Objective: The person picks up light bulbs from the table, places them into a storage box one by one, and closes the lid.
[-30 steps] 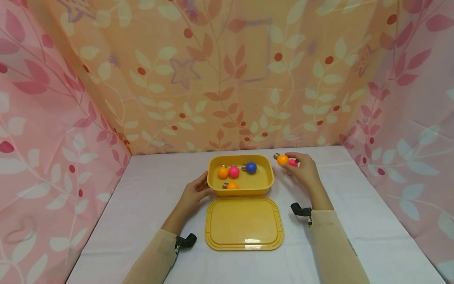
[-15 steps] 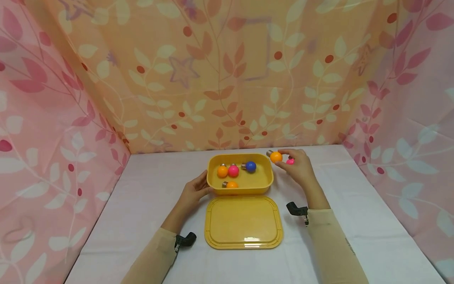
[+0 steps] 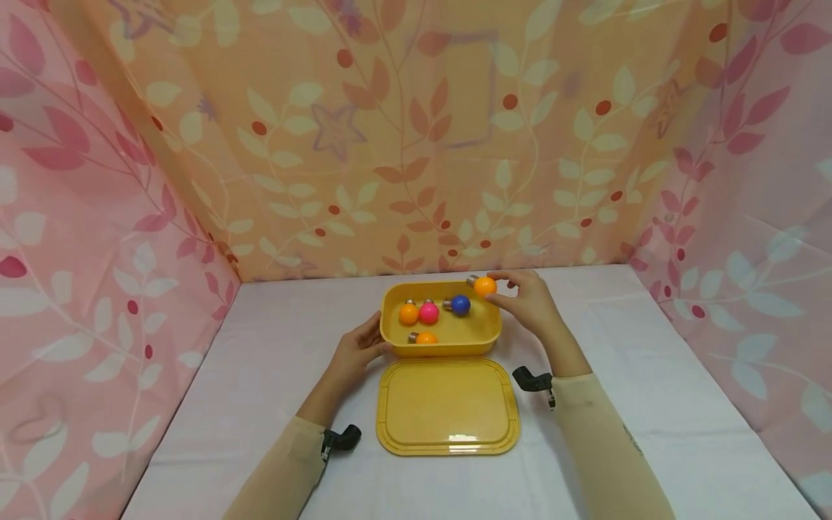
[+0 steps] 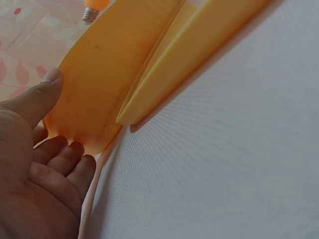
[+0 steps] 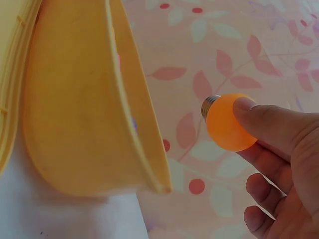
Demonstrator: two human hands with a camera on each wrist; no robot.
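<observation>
My right hand (image 3: 529, 300) pinches an orange light bulb (image 3: 484, 287) between thumb and fingers. The bulb is above the far right corner of a yellow plastic box (image 3: 473, 334), its metal screw base pointing left. In the right wrist view, the orange bulb (image 5: 232, 124) is apart from the box wall (image 5: 79, 109). My left hand (image 3: 354, 352) holds the box's left end, its curled fingers (image 4: 75, 152) against the wall. Inside the box lie another orange bulb (image 3: 408, 314), a pink bulb (image 3: 429, 313), a blue bulb (image 3: 461, 305) and a partly hidden orange bulb (image 3: 426, 338).
A yellow lid (image 3: 448, 408) lies flat on the white tablecloth (image 3: 260, 375), just in front of the box. Patterned cloth (image 3: 416, 144) hangs behind and on both sides. Each wrist carries a small black camera mount, such as the right mount (image 3: 531, 379).
My right hand has moved left with the orange bulb, from beside the box to over its corner. A pink bulb seen by that hand earlier is out of sight. My left hand stays put.
</observation>
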